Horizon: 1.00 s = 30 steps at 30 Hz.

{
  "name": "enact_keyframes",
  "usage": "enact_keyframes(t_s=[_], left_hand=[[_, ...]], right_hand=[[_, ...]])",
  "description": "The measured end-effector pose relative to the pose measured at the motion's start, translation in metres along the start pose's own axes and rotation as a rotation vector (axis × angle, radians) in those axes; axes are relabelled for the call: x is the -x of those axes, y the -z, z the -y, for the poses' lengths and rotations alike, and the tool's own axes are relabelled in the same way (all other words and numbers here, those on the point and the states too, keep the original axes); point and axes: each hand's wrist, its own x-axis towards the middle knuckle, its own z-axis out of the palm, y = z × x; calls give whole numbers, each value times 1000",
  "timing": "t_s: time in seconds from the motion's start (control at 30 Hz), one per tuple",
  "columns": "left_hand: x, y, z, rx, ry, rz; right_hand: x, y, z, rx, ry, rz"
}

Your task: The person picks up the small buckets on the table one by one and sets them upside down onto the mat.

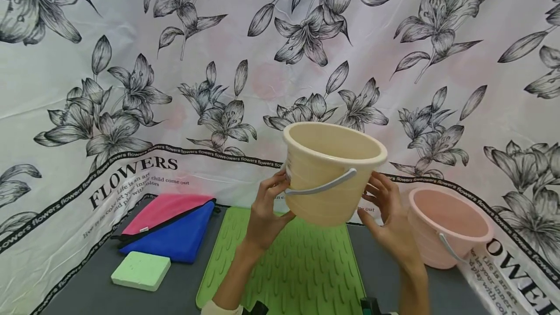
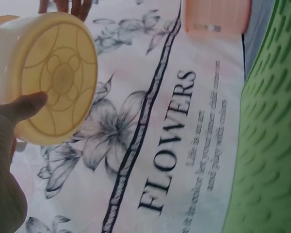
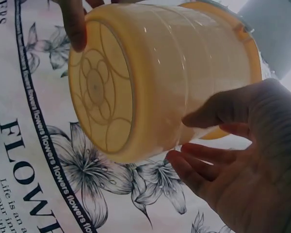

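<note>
A cream plastic bucket (image 1: 332, 188) is held up above the green ridged mat (image 1: 302, 266), tilted a little with its mouth upward. Its grey handle (image 1: 323, 186) hangs down across the front. My left hand (image 1: 269, 208) grips the bucket's left side, the thumb on the underside and the fingers up along the wall. In the left wrist view the thumb lies on the patterned base (image 2: 63, 77). At the right side is my right hand (image 1: 389, 213), its fingers loosely bent and spread. The right wrist view shows its fingertips (image 3: 189, 120) right at the bucket's wall.
A pink bucket (image 1: 450, 222) with a grey handle stands at the right. Folded pink cloth (image 1: 170, 210) and blue cloth (image 1: 175, 239) lie at the left, behind a pale green block (image 1: 141, 270). A flower-printed sheet (image 1: 245, 86) covers the back and sides of the dark table (image 1: 175, 295).
</note>
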Motion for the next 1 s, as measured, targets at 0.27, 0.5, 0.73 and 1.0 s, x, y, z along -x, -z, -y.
enact_keyframes(t_s=[0.27,0.5,0.73,1.0], left_hand=[[-2,22,4,-2,36,-37],[-5,28,-1,11,65,-46],[-8,37,-5,4,61,-33],[-11,49,-6,-45,94,-40]], right_hand=[[-3,-15,1,89,70,152],[-8,-25,6,157,53,123],[-7,-25,11,138,45,129],[-8,-27,15,133,60,149]])
